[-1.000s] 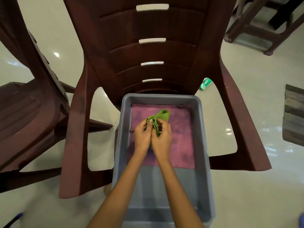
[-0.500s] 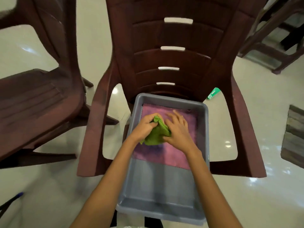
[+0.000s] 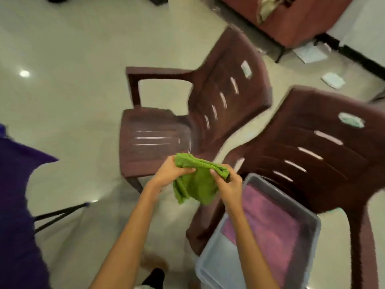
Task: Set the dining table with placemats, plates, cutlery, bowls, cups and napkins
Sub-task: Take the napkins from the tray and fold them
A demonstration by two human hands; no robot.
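A green cloth napkin hangs in the air between my two hands, to the left of the grey bin. My left hand grips its upper left corner and my right hand grips its upper right edge. The grey plastic bin sits on the seat of a maroon chair at the lower right. A pink cloth lies flat on the bin's floor. The frame is blurred by head motion.
Two maroon plastic chairs stand close together: one bears the bin, the other is just left of it. A purple cloth-covered surface fills the left edge, with black legs beside it. Papers lie on the tiled floor.
Both hands lifted the green napkin out of the bin and carried it left. My view swung left, so the bin now sits at the lower right.
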